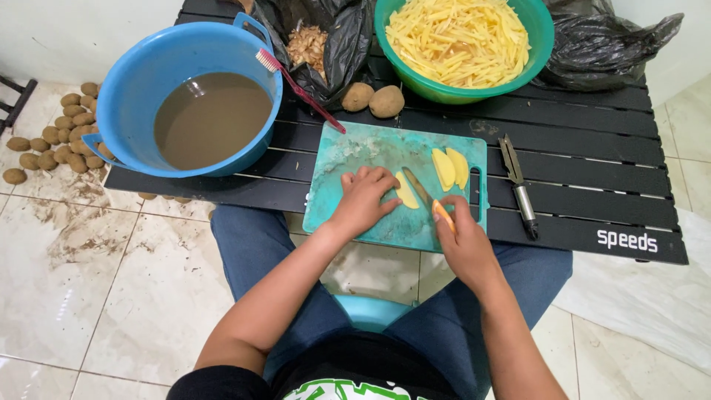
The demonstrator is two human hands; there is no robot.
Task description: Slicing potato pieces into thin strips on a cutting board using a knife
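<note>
On the teal cutting board [355, 152] at the bench's near edge, the left hand [363, 201] presses flat on a potato slice [406, 191]. The right hand [461, 241] is clamped on an orange-handled knife [424, 194]. Best to curl the fingertips back and cut even strips.

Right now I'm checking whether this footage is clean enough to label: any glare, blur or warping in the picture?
Head view: soft, even light with faint shadows; a pale sheen on the muddy water in the blue basin and on the floor tiles; the table edges bow slightly from the wide lens; the knife, left hand and right hand look sharp.
</note>
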